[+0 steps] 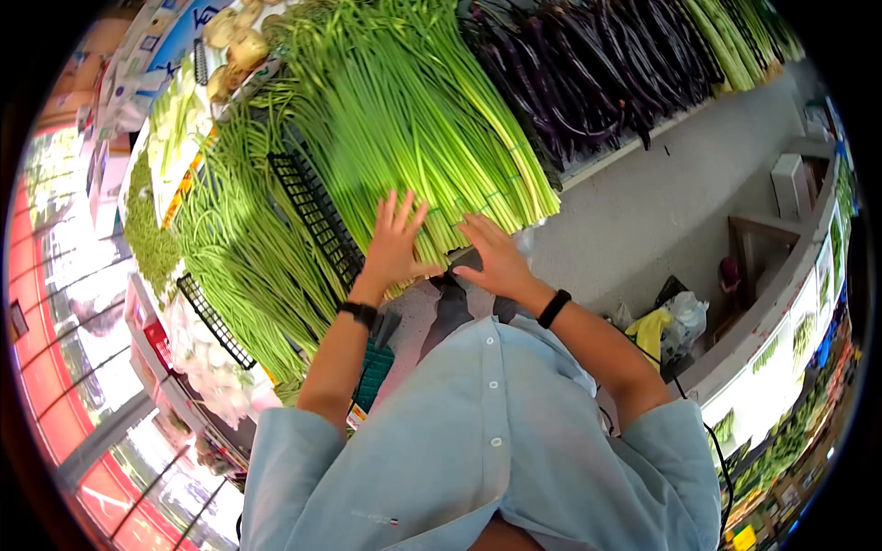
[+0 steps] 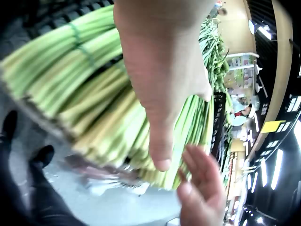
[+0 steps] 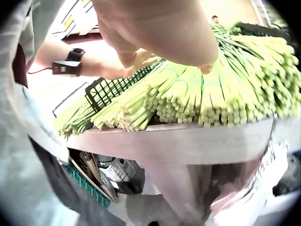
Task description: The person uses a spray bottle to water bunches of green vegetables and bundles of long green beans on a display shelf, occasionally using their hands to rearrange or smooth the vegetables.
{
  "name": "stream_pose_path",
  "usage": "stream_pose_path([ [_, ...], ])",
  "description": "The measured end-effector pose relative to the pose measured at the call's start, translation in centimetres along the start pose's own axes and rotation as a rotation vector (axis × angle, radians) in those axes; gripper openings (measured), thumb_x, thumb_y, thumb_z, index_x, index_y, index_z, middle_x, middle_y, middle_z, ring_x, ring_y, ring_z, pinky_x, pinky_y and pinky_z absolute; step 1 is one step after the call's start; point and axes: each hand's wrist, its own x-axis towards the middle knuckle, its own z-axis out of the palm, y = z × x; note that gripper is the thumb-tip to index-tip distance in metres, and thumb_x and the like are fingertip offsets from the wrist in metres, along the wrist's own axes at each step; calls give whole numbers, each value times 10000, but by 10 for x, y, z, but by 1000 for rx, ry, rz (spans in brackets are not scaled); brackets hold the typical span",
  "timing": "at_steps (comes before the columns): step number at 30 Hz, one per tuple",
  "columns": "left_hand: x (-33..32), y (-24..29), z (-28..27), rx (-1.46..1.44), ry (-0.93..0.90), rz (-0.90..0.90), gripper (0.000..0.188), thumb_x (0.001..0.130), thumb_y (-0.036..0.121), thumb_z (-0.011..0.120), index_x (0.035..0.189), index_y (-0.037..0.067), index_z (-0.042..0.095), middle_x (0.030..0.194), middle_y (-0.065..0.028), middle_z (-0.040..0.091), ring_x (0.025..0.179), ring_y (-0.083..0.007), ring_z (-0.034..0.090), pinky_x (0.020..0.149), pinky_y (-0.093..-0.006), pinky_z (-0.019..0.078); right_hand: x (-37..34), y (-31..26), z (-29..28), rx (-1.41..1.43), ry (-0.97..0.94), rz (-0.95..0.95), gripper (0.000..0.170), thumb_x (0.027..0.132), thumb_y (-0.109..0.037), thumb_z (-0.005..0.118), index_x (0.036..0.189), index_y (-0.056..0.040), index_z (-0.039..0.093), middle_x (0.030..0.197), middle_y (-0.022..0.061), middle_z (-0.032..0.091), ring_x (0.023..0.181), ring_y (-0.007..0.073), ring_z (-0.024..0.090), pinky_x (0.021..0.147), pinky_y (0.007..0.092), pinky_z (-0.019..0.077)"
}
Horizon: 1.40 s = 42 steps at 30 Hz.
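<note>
Banded bundles of long green stalks point(image 1: 432, 138), resembling garlic scapes, lie side by side on a display stand, their pale cut ends toward me. In the head view, my left hand point(image 1: 393, 246) is over the near left part of the bundles, fingers straight and spread. My right hand point(image 1: 499, 262) is at the cut ends, its fingers extended toward the stalks. The left wrist view has the left hand point(image 2: 162, 70) above the bundles and the right hand point(image 2: 202, 193) beyond it. Green bands point(image 3: 181, 81) circle the stalks in the right wrist view. Neither hand grips anything.
Long green beans point(image 1: 248, 230) lie to the left, behind a black plastic divider point(image 1: 317, 216). Dark purple long eggplants point(image 1: 588, 73) are at the back right. The stand's front edge point(image 3: 188, 139) runs below the cut ends. Plastic bags point(image 1: 684, 321) sit low on the right.
</note>
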Motion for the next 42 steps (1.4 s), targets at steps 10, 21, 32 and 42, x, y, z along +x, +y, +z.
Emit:
stream_pose_path([
  [10,-62,22,55,77,15,-177,966,728,501,763,1489,101,322,1545,-146,265,1420,-384,233,1172,-519,206,94,11,5,-561,-501,-551,958,722,-427,778,1510,-165,300,1599,61,201,1461,354,185,1147,556,252],
  [21,-51,40,76,82,177,-294,921,760,235,761,1504,45,254,1562,-192,224,1435,-391,224,1184,-496,192,84,-7,9,-502,-513,-407,894,734,-220,792,1488,-116,322,1595,80,199,1464,357,180,1164,497,261],
  [32,-60,34,65,-187,155,-150,898,877,445,628,1478,-76,211,1551,-286,174,1463,-410,134,1189,-487,142,79,-11,41,-394,-174,-267,644,949,-348,576,1425,40,383,1536,257,267,1412,430,272,1142,466,268],
  [42,-97,26,76,-248,291,-830,896,828,325,724,1527,91,216,1557,-255,132,1396,-454,223,1045,-525,341,36,-46,48,-169,-70,-302,505,916,-255,627,1310,35,501,1498,221,363,1382,403,344,1118,452,308],
])
